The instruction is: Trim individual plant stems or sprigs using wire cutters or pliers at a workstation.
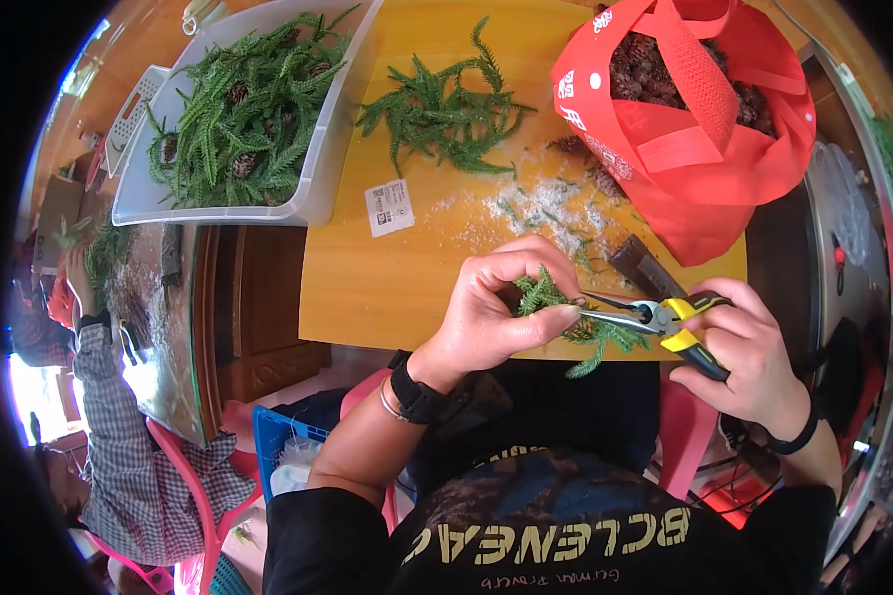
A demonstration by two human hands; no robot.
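Note:
Pinched between the thumb and fingers of my left hand (501, 307) is a green artificial pine sprig (610, 337), held over the table's near edge. Part of the sprig is covered by my fingers. My right hand (754, 347) is closed round the yellow-and-black handles of needle-nose pliers (673, 317). The jaws are slightly apart and their tips reach the sprig beside my left thumb; whether they touch a wire there I cannot tell. More loose pine sprigs (451, 109) lie farther back on the yellow table (367, 288).
A clear plastic bin (313, 188) of sprigs with pine cones stands at the far left. White granules (556, 210) are scattered beside a dark block (647, 268). At right sits a red bag (685, 198) of pine cones. A person in a checked shirt (139, 456) works at left.

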